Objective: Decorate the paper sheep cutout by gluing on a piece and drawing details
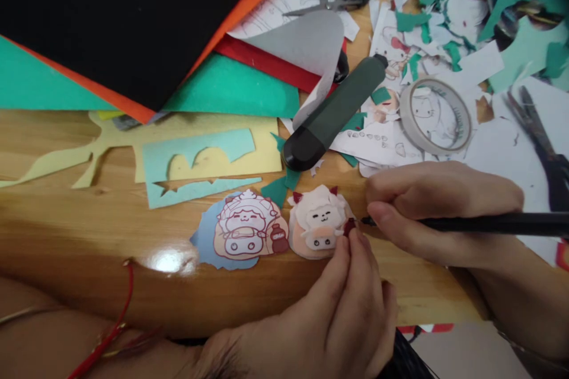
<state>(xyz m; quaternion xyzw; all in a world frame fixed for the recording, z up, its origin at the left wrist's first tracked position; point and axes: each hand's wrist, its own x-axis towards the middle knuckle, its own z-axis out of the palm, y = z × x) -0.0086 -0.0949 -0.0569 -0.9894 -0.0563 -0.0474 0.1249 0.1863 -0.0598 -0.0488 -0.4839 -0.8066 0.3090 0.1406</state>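
Felt figure (322,213) lies near table's front edge (427,308), dark-red piece (349,226) pinched in my left hand (342,308), black pen (498,223) in my right hand (444,192); a slipping pinch could misplace its mark.

left fingers (336,275) — pinched together, right fingers (406,188) — curled inward

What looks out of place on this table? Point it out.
The black-handled scissors at the top lie with their blades spread open, an awkward way to leave them. Green scraps lie strewn above and left of the tape roll, looking untidy.
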